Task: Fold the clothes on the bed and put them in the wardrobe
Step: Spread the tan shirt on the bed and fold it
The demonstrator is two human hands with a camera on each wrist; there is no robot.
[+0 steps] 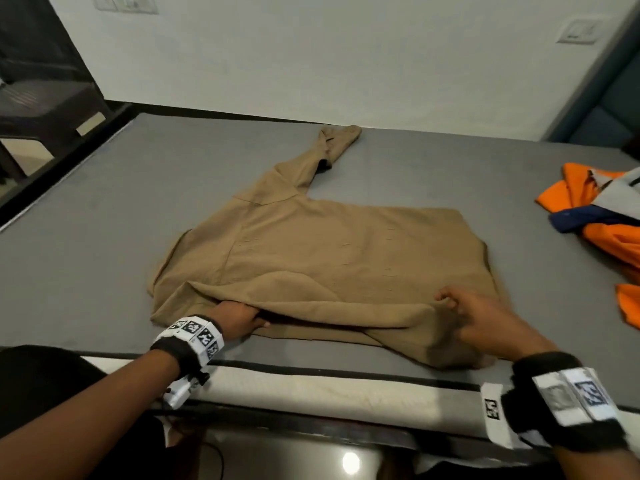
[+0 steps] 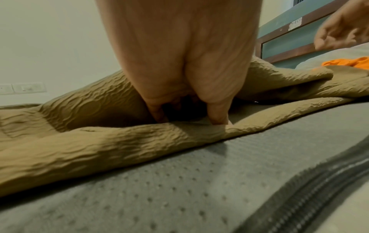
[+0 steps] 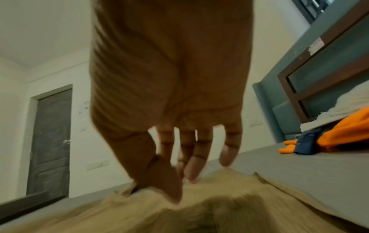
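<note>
A tan long-sleeved shirt (image 1: 329, 251) lies spread on the grey mattress (image 1: 104, 220), one sleeve stretching toward the far wall and its near side folded over. My left hand (image 1: 242, 317) is tucked under that folded flap at the near left. In the left wrist view its fingers and thumb (image 2: 187, 119) curl into the shirt (image 2: 99, 149) and grip its edge. My right hand (image 1: 450, 303) hovers at the near right of the fold. Its fingers (image 3: 191, 173) hang fairly straight, and the thumb tip touches the shirt (image 3: 219, 212) without gripping it.
An orange, navy and grey garment (image 1: 595, 209) lies crumpled at the right end of the mattress, near a grey-green headboard (image 3: 319, 78). A dark plastic stool (image 1: 41, 98) stands beyond the bed's left side. The mattress's near edge (image 1: 311, 368) is right by my wrists.
</note>
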